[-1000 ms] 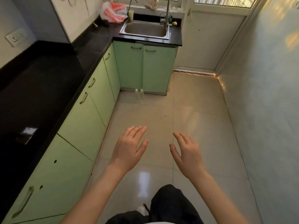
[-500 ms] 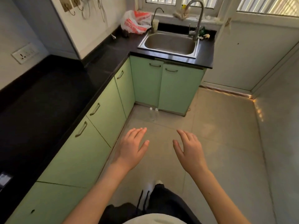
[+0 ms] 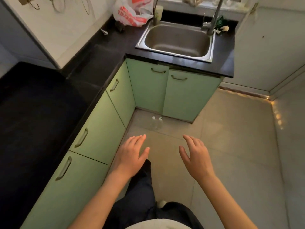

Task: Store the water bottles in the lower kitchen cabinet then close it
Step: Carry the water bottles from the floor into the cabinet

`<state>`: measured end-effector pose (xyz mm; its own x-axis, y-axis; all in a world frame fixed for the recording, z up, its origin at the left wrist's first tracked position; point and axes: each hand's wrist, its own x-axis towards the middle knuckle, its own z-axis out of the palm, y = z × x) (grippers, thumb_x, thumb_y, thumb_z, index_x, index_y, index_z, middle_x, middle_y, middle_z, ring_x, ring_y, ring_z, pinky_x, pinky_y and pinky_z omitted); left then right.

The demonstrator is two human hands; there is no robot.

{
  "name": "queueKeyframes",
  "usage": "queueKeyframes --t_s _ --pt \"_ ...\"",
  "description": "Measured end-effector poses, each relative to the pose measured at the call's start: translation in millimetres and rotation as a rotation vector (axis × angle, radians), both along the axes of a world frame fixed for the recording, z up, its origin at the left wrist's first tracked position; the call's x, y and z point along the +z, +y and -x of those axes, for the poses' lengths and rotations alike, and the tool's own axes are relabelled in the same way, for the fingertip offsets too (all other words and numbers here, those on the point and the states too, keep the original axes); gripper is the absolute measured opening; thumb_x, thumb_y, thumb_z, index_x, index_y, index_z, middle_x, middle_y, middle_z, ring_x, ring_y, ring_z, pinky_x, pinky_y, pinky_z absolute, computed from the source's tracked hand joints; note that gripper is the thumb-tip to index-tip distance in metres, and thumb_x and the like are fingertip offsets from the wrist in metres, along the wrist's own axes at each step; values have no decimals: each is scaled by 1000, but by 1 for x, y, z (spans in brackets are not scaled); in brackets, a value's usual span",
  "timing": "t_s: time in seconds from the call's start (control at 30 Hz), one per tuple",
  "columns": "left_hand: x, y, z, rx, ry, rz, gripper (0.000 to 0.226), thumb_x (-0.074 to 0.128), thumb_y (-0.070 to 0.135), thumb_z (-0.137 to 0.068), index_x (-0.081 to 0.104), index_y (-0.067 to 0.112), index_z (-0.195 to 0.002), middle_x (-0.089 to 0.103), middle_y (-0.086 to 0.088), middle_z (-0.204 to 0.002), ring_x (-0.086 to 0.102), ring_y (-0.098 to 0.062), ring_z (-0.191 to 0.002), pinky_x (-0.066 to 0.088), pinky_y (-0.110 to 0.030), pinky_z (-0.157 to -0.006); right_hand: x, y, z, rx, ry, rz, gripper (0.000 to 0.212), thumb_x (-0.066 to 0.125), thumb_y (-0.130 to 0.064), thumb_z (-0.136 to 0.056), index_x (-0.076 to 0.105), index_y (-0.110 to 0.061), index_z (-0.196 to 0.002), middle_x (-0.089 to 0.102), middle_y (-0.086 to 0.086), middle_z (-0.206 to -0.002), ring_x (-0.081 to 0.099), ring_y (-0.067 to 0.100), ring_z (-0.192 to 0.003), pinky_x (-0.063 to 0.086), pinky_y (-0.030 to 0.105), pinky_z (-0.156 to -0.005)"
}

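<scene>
Left hand (image 3: 132,156) held out in front, palm down, fingers straight and close together, thumb apart; holds nothing. Right hand (image 3: 196,157) likewise out, palm down, fingers loosely spread and slightly bent, thumb apart; holds nothing. Both hands hang in air above the tiled floor (image 3: 231,138), apart from each other and touching no object. Beneath them, a dark trouser leg (image 3: 142,187) steps forward; a pale shoe tip (image 3: 161,203) shows behind it. Ahead of the hands, two clear water bottles (image 3: 156,123) stand upright on the floor, side by side, white caps on, just in front of the green lower cabinet (image 3: 148,90) under the sink (image 3: 212,47). Cabinet's two doors shut, a curved handle near the top of each. More green cabinet doors (image 3: 99,123) run along the left, also shut, under a black countertop (image 3: 41,104). Steel sink basin set in the countertop at the corner; tall faucet (image 3: 214,15) at its right back. A white and red plastic bag (image 3: 132,12) lies on the counter left of the sink, a pale cup (image 3: 158,12) just beside it.
</scene>
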<state>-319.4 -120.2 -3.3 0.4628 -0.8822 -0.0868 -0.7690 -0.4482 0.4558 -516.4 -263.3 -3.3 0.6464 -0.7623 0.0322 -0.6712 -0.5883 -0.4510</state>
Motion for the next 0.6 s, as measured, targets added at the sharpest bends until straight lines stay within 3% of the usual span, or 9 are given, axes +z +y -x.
queueKeyframes --t_s 0.07,0.23,0.37,0.6 --pt "-15 -30 -30 -28 26 -35 75 22 57 -88 45 13 -144 54 -4 -141 46 -23 -133 38 -38 -109 -10 -24 -24 -31 -6 -24 47 58 -29 -96 52 -5 -136 62 11 -127 56 27 -119 45 36 -100" --pt "-48 -110 -113 -84 49 -137 83 25 62 -84 33 13 -150 45 -7 -148 39 -24 -138 32 -39 -114 -27 -89 -91 -70 16 -81 63 58 -41 -94 41 -7 -145 53 10 -139 46 24 -130 37 33 -108" --pt "-80 -165 -158 -102 61 -174 73 51 48 -92 29 13 -151 41 -8 -151 36 -25 -140 29 -40 -115 -59 -140 -132 -83 17 -107 68 60 -42 -92 41 -5 -145 53 13 -140 46 25 -132 36 33 -110" --pt "-235 -234 -190 30 185 -265 78 61 46 -89 26 14 -152 39 -8 -152 33 -24 -141 29 -38 -114 -218 -218 -178 -116 94 -243 69 63 -41 -91 40 -5 -146 53 13 -139 48 27 -129 39 34 -106"
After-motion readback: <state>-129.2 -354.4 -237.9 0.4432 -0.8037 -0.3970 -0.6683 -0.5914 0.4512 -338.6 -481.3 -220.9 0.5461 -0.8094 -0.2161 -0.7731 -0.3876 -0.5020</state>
